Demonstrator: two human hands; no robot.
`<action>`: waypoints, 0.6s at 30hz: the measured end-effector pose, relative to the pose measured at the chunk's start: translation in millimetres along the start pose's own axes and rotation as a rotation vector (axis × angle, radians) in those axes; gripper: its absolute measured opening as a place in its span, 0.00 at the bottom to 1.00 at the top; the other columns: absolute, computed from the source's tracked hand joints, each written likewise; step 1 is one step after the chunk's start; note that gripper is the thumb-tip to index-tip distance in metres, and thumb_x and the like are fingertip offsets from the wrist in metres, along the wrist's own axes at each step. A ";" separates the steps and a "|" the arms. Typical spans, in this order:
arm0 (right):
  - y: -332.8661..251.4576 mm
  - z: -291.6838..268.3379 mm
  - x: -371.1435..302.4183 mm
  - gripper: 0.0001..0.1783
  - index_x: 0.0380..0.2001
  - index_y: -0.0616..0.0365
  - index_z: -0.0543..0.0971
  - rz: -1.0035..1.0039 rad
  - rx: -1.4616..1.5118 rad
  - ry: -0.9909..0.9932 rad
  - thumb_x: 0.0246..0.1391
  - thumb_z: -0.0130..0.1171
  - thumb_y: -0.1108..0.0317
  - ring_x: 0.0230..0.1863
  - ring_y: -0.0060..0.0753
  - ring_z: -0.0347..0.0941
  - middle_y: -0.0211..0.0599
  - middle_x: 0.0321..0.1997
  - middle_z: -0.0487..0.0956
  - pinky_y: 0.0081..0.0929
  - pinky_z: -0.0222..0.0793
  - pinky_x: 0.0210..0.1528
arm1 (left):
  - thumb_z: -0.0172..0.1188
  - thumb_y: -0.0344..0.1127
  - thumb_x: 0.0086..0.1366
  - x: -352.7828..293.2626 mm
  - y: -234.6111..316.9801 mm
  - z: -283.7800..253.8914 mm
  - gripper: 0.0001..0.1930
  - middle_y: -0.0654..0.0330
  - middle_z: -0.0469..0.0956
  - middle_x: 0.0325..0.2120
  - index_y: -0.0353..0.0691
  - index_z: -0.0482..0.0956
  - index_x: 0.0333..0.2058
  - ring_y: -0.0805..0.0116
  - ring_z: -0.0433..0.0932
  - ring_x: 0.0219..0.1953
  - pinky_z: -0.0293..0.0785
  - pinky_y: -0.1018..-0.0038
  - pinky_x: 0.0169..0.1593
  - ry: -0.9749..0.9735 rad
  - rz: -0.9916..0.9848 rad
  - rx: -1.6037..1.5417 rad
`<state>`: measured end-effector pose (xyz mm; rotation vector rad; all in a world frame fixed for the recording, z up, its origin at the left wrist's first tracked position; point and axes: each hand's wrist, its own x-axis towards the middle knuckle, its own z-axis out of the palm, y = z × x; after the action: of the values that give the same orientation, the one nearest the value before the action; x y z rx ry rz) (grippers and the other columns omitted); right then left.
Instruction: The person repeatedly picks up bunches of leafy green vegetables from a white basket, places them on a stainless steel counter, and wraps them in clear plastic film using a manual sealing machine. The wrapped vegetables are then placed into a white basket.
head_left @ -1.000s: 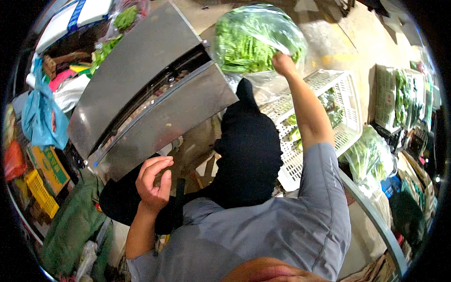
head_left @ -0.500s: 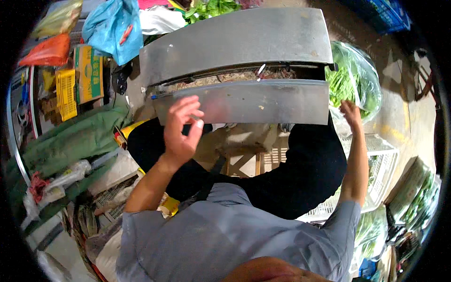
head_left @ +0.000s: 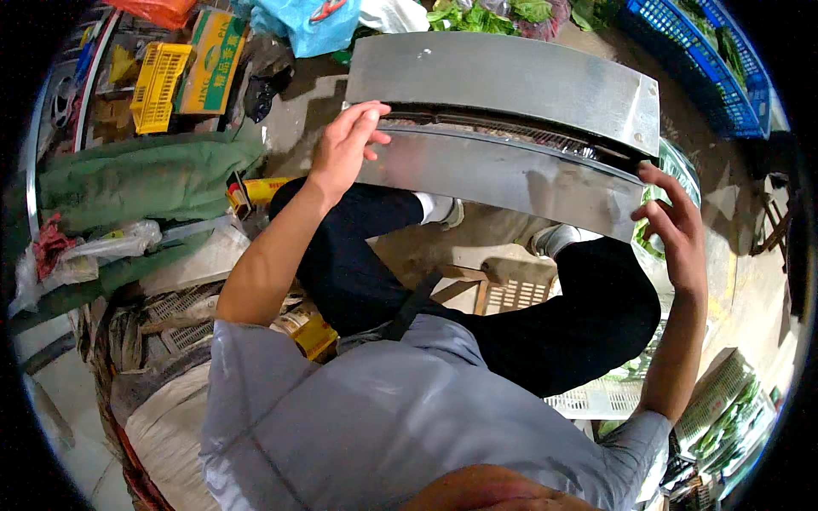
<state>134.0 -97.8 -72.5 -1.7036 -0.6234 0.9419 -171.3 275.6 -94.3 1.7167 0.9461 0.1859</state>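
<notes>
A grey metal bench (head_left: 503,72) stands before my knees, its top in two panels with a long dark gap between them. Scraps and some clear plastic lie inside the gap. At the left end, my left hand (head_left: 341,149) hovers at or against the near panel (head_left: 486,175), fingers stretched toward the gap. My right hand (head_left: 673,217) is by the panel's right corner, its fingers spread and bent, with nothing visible in them. Whether either hand touches the metal is hard to tell. Bagged greens (head_left: 682,170) sit partly hidden behind my right hand.
Blue crates (head_left: 699,72) stand at the far right, and a blue plastic bag (head_left: 315,25) lies beyond the bench. On the left are a yellow basket (head_left: 158,89), a carton (head_left: 210,64) and green cloth (head_left: 145,179). A white crate (head_left: 596,400) sits by my right thigh.
My right hand has left the bagged greens and come to the bench's right corner. My left hand has moved up to the left end of the gap. The view has turned and shifted.
</notes>
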 end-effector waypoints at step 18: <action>21.6 51.4 75.5 0.20 0.52 0.60 0.81 0.306 0.338 -0.060 0.72 0.53 0.55 0.31 0.18 0.76 0.33 0.51 0.84 0.15 0.70 0.30 | 0.52 0.46 0.77 40.8 -24.2 -6.7 0.18 0.59 0.83 0.47 0.37 0.81 0.49 0.69 0.85 0.44 0.78 0.77 0.36 -0.185 -0.265 -0.358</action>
<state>132.4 -18.2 -122.2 -1.4911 -0.2244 1.2411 -159.8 309.4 -126.2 1.2453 0.9296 0.0176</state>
